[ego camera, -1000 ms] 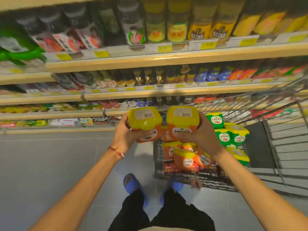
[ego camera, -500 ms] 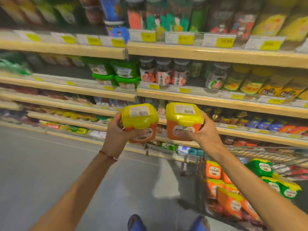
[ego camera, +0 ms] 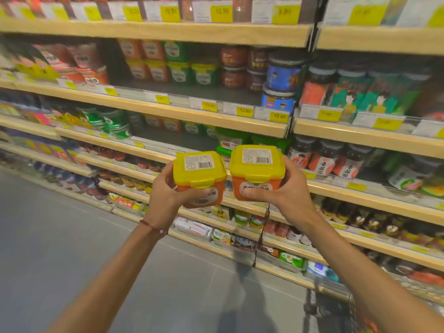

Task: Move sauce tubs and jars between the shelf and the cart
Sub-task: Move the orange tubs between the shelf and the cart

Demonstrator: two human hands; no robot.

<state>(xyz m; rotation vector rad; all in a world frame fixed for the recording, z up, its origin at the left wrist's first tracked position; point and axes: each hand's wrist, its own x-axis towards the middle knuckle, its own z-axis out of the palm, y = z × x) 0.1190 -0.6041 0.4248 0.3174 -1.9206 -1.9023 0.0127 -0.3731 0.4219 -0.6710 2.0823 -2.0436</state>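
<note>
I hold two orange sauce tubs with yellow lids side by side at chest height, in front of the shelves. My left hand grips the left tub from its left side and below. My right hand grips the right tub, thumb across its front label. Matching orange tubs and green tubs stand stacked at the back of an upper wooden shelf. Only a corner of the cart shows at the bottom right.
Wooden shelves run across the view, packed with jars, bottles and packets behind yellow price tags. Blue-labelled jars stand stacked at the right end of the upper shelf. A bare stretch of that shelf lies before the tubs. Grey tiled floor spreads at the left.
My view has swung up and left from the cart to the shelves. Both hands have carried the tubs up from above the cart towards the shelf, keeping their hold.
</note>
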